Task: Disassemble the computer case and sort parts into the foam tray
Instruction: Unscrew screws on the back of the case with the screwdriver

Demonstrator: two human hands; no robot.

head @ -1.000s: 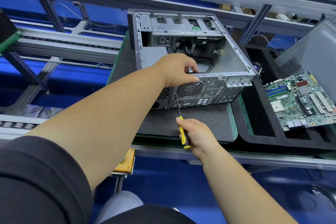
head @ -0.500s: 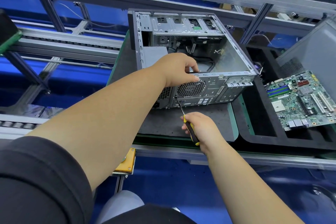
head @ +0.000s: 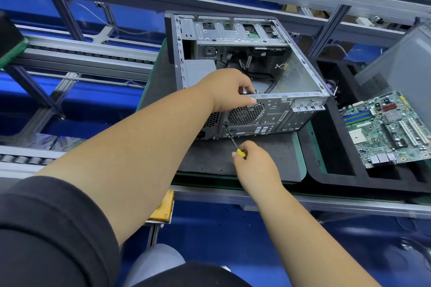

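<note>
Computer case lies open-side-up on the grey mat, foam tray just right of it. Left hand grips the case's rear top edge. Right hand grips the screwdriver, tip at the rear panel. Likely stiff, heavy sheet metal with sharp edges: hold by folded rims.

The right hand hides most of the screwdriver handle.
</note>
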